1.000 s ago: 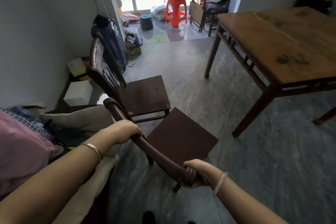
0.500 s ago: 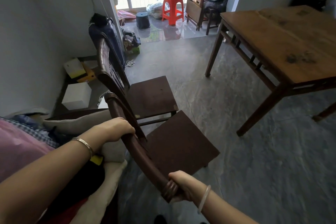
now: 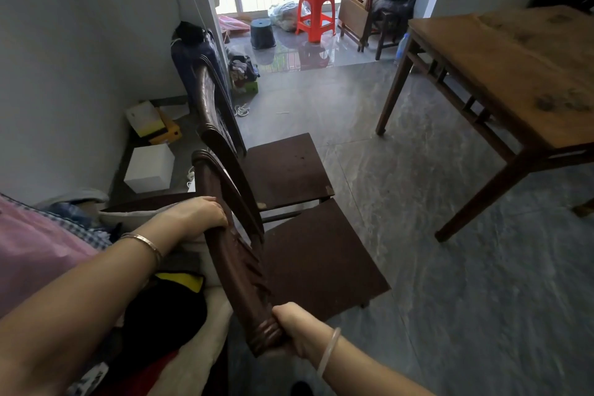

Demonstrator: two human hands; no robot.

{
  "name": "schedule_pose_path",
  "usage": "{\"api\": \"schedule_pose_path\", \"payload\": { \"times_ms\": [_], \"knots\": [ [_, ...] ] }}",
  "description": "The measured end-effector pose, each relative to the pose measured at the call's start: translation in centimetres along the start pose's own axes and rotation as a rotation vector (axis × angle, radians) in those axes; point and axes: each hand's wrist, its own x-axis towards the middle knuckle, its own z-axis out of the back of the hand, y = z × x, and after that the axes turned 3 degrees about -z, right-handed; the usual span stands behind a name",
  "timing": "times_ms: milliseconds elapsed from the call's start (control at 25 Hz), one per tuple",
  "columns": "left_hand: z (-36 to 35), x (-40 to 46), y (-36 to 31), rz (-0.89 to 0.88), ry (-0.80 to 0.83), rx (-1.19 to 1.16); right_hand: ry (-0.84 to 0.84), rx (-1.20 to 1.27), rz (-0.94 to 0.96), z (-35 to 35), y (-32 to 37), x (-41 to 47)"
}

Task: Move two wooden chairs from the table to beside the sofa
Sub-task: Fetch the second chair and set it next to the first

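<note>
Two dark wooden chairs stand side by side next to the sofa (image 3: 193,341) at the lower left. The far chair (image 3: 286,167) rests on the floor with nobody touching it. The near chair (image 3: 318,260) has its curved top rail in both my hands. My left hand (image 3: 199,215) grips the rail near its far end. My right hand (image 3: 295,325) is closed around the carved near end of the rail. The wooden table (image 3: 527,74) stands at the right, apart from both chairs.
The sofa holds a pink cloth (image 3: 35,254) and a black and yellow item (image 3: 167,305). White boxes (image 3: 149,167) lie on the floor by the left wall. A red plastic stool (image 3: 315,16) and a folded wooden piece (image 3: 355,16) stand near the barred window. Grey tiled floor lies between chairs and table.
The near chair has swung closer to the sofa and to the far chair, its back rail turning more upright. Both hands have stayed on the rail.
</note>
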Motion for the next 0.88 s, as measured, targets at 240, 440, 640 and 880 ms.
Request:
{"api": "schedule_pose_path", "payload": {
  "times_ms": [240, 440, 640, 880],
  "knots": [
    [0.0, 0.3, 1.9, 0.031, -0.059, 0.013, -0.127, 0.026, 0.098, -1.8, 1.5, 0.7],
    [0.0, 0.8, 2.8, 0.045, -0.092, -0.021, -0.144, 0.116, 0.104, -2.0, 2.3, 2.1],
    [-0.4, 0.8, 2.5, 0.034, -0.128, 0.022, -0.189, 0.093, 0.101, -1.7, 1.9, 2.6],
    [-0.8, 0.3, 1.6, 0.097, -0.190, 0.020, -0.213, 0.107, 0.130, -1.6, 1.4, 2.8]
  ]
}}
